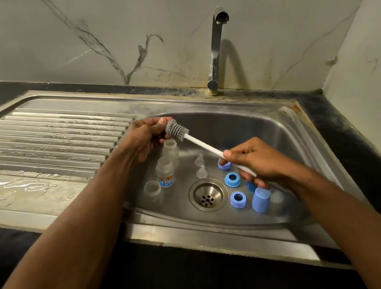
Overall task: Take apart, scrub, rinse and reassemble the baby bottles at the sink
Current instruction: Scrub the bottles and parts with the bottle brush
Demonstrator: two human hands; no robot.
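The 2 bare forearms reach in over the near rim of the stainless steel sink (220,227). The right hand (257,162) is closed around the lower end of the white plastic handle of the grey ribbed silicone bottle brush (176,129), whose long axis rises up-left to the left hand (146,138), pinching the brush head's tip. Directly below that head, 3 clear plastic bottle bodies (165,173) stand open-mouthed in the basin, nearer the left hand. Blue screw rings (232,179), a blue cap (261,199) and clear teats (201,167) lie apart, right of them.
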